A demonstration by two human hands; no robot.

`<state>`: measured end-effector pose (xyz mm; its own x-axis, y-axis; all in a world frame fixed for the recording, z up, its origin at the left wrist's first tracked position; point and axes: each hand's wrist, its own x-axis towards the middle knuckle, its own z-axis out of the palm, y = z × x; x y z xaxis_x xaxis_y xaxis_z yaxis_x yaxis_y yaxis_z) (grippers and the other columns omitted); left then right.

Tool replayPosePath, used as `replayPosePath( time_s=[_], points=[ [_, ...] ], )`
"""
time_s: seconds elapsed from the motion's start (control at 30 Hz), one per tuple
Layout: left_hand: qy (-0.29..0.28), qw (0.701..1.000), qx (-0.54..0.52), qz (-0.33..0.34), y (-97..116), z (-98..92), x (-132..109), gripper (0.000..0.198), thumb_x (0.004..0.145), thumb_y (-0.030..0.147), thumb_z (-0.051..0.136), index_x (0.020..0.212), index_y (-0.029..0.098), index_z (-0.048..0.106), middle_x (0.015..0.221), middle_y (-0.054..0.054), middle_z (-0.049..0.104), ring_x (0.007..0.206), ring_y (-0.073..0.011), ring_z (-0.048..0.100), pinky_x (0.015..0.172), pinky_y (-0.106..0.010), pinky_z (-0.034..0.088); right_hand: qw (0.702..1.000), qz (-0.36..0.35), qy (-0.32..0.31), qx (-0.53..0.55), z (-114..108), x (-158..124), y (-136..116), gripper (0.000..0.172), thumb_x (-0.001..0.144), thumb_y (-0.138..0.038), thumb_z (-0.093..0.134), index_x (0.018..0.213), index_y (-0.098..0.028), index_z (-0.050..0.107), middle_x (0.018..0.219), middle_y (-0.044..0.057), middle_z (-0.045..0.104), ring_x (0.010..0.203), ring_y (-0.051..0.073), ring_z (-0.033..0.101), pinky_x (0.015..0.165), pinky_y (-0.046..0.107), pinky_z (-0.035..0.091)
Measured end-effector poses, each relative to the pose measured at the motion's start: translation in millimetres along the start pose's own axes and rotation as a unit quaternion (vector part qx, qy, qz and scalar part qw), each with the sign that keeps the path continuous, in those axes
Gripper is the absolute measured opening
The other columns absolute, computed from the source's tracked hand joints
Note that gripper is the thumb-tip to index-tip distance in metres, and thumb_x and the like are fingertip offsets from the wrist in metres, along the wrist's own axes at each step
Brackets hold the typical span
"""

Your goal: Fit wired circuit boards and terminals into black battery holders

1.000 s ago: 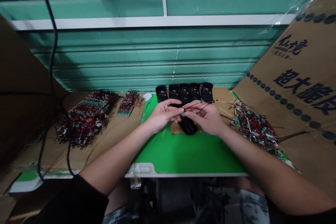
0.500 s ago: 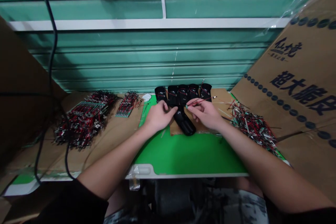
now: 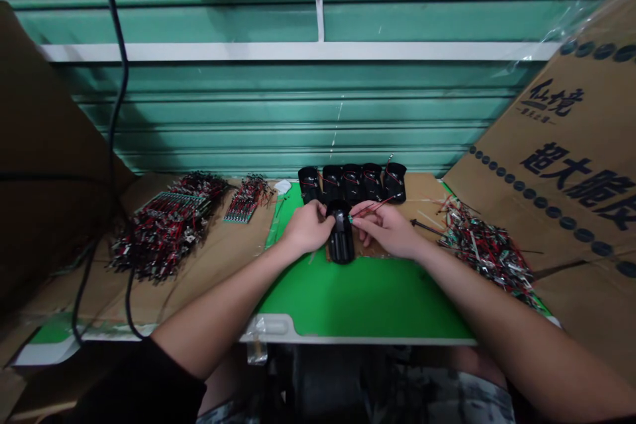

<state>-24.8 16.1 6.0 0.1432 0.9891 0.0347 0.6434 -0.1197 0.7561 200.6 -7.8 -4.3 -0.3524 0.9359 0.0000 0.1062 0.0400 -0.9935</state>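
A black plastic casing (image 3: 341, 237) lies lengthwise on a cardboard scrap on the green mat (image 3: 358, 291). My left hand (image 3: 309, 227) grips its left side with curled fingers. My right hand (image 3: 385, 226) pinches a small green board with red and black wires (image 3: 373, 207) at the casing's open top. Behind the hands stands a row of several black casings (image 3: 354, 182) with wires in them.
A heap of wired parts (image 3: 484, 248) lies at the right. Heaps of wired boards (image 3: 163, 228) and a smaller strip of boards (image 3: 246, 197) lie on cardboard at the left. A black cable (image 3: 115, 119) hangs at the left. Printed cardboard leans at the right.
The lone black casing has turned from slanted to straight, pointing away from me. Both hands came down onto it, the right one carrying the wired board to its top opening.
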Motion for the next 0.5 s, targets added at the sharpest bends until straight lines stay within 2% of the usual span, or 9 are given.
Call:
replayPosePath(
  time_s=[0.1,0.2,0.3,0.43,0.5],
  points=[
    [0.011,0.993,-0.11,-0.03,5,2.7,0,0.017,0.087,0.026,0.075,0.091,0.021,0.06,0.067,0.0,0.065,0.057,-0.0168,0.057,0.057,-0.028,0.038,0.998,-0.038,0.025,-0.037,-1,-2,-3,0.042,0.093,-0.052,0.077,0.116,-0.019,0.064,0.077,-0.002,0.064,0.059,0.014,0.063,0.056,0.028,0.058],
    [-0.044,0.96,-0.265,-0.075,10,6.9,1,0.011,0.093,0.027,0.067,0.097,0.019,0.061,0.065,0.001,0.064,0.051,-0.0168,0.059,0.055,-0.028,0.044,0.989,-0.099,0.061,-0.09,-2,-2,-4,0.035,0.098,-0.049,0.073,0.115,-0.019,0.068,0.084,0.002,0.068,0.064,0.015,0.065,0.057,0.028,0.057],
    [-0.086,0.929,-0.347,-0.092,11,11.6,0,0.013,0.096,0.029,0.063,0.09,0.018,0.063,0.065,0.001,0.062,0.053,-0.0159,0.059,0.055,-0.027,0.046,0.973,-0.151,0.094,-0.146,-1,-4,-3,0.028,0.101,-0.044,0.07,0.115,-0.021,0.071,0.091,0.005,0.071,0.076,0.018,0.068,0.062,0.029,0.058],
    [-0.039,0.922,-0.383,-0.04,8,18.5,-2,0.013,0.092,0.028,0.07,0.089,0.015,0.068,0.077,0.0,0.066,0.07,-0.0146,0.058,0.067,-0.025,0.046,0.966,-0.162,0.089,-0.18,1,-7,-5,0.023,0.104,-0.04,0.066,0.117,-0.022,0.07,0.095,0.006,0.072,0.074,0.019,0.069,0.062,0.031,0.058],
    [-0.025,0.92,-0.39,-0.031,7,21.1,-3,0.011,0.091,0.026,0.071,0.094,0.015,0.07,0.084,-0.001,0.069,0.079,-0.0161,0.06,0.075,-0.027,0.047,0.955,-0.185,0.079,-0.216,2,-10,-8,0.019,0.106,-0.036,0.063,0.117,-0.023,0.07,0.101,0.007,0.074,0.08,0.02,0.071,0.068,0.033,0.06]
  ],
)
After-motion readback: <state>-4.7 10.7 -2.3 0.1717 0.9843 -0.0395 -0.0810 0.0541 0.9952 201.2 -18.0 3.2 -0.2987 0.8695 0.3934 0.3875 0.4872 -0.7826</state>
